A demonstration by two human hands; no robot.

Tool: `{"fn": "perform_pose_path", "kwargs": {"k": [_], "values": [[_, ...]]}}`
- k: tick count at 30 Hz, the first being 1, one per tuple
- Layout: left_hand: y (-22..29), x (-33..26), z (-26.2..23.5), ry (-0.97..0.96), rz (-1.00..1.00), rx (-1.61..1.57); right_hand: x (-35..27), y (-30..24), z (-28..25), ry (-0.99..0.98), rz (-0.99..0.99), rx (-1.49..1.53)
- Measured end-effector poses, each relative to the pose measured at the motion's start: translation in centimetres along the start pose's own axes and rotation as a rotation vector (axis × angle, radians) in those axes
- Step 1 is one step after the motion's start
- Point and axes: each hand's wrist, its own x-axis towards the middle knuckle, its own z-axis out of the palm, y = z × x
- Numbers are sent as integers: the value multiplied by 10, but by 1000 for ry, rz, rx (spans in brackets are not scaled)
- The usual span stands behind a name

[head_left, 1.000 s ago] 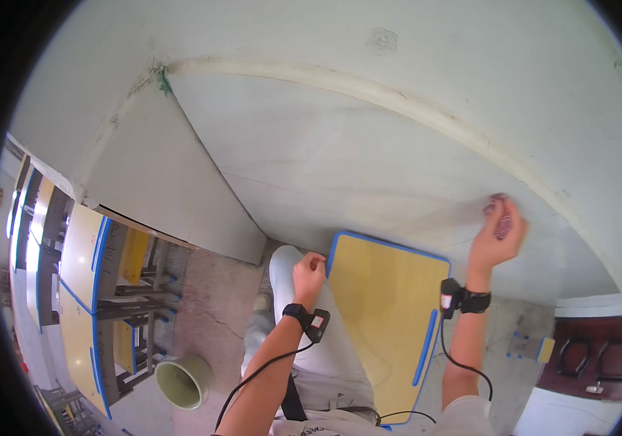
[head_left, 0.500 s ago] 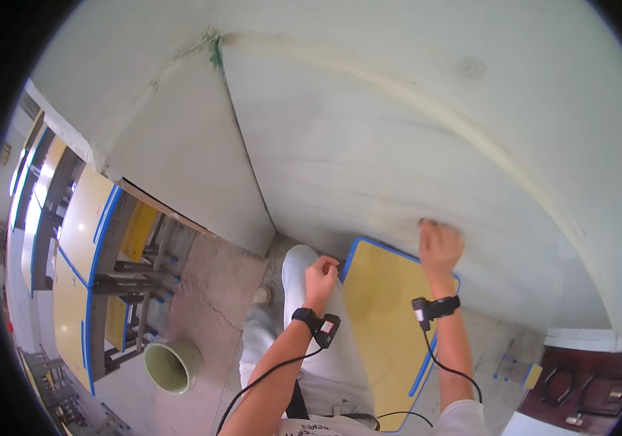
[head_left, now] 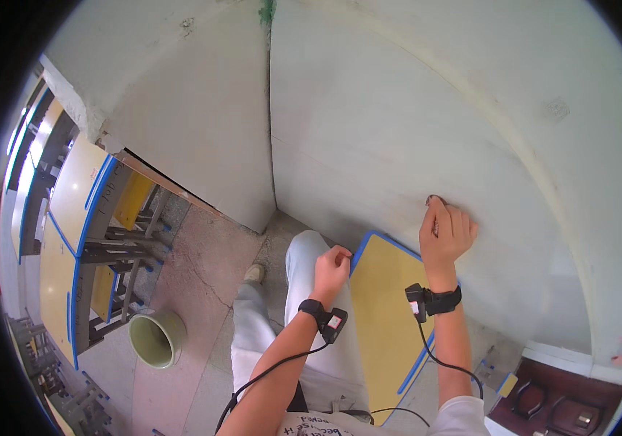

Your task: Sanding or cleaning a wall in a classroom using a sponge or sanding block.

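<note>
My right hand [head_left: 447, 236] is raised against the pale wall panel [head_left: 369, 138], its fingers curled over a small, dark grey scrubber [head_left: 436, 200] that looks like steel wool. Only the scrubber's edge and a bit between the fingers show. Smudgy grey streaks mark the panel around it. My left hand [head_left: 332, 270] is loosely closed above my thigh, beside the blue-edged corner of a yellow desktop [head_left: 387, 312]; nothing shows in its fingers. A black strap with a small box sits on each wrist, and a cable runs from each.
A pale green bucket [head_left: 157, 340] stands on the tiled floor [head_left: 191, 298] at lower left. Rows of yellow desks [head_left: 64, 232] with blue edges fill the left side. The wall corner [head_left: 272, 145] rises ahead. A dark red panel [head_left: 554, 407] with black handles is at lower right.
My right hand has moved a little upward along the wall, and the scrubber's dark edge shows more clearly. The view has shifted, bringing the wall corner rightward. My left hand stays by the desktop corner.
</note>
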Motion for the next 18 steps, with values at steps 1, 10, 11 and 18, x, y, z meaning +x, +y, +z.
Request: {"fn": "perform_pose_path", "kwargs": {"k": [1, 10, 11, 18], "values": [[1, -5, 2, -6, -8, -8, -9, 1, 0, -10, -6, -6], [0, -8, 8, -23, -33, 11, -9, -4, 14, -69, -97, 70], [-1, -9, 9, -9, -31, -24, -17, 1, 8, -77, -99, 58], [5, -2, 9, -31, -47, 18, -24, 2, 8, -172, -135, -37]]}}
